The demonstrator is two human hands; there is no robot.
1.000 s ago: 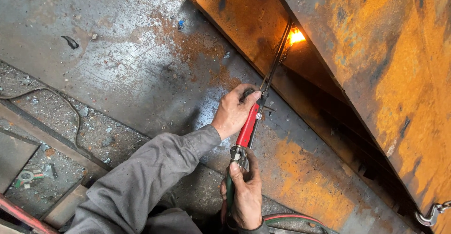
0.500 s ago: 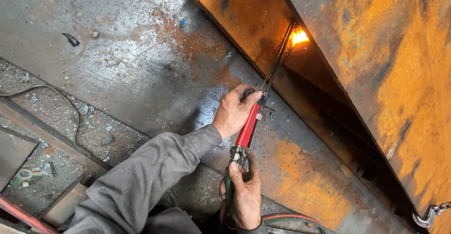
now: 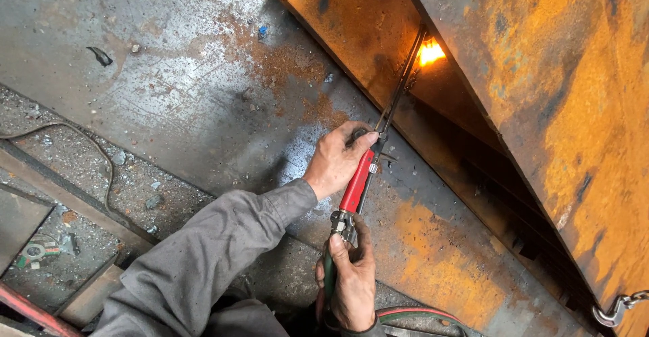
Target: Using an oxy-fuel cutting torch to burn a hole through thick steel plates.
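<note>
The left hand [image 3: 336,161] is closed around the front of a cutting torch [image 3: 370,164], on its red handle. The right hand [image 3: 351,283] grips the rear end by the valves, fingers wrapped tight, where red and green hoses [image 3: 412,313] trail off. The torch's thin tubes reach up to a bright flame [image 3: 430,52] burning against a rusty steel plate [image 3: 541,93], above the grey steel floor [image 3: 169,93].

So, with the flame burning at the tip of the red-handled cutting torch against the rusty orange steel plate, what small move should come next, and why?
Probably a slow slide of the tip along the plate's edge. The left hand grips the red-handled cutting torch near its front, the right hand holds its rear end by the hoses, and the flame sits at one spot on the rusty orange steel plate.
</note>
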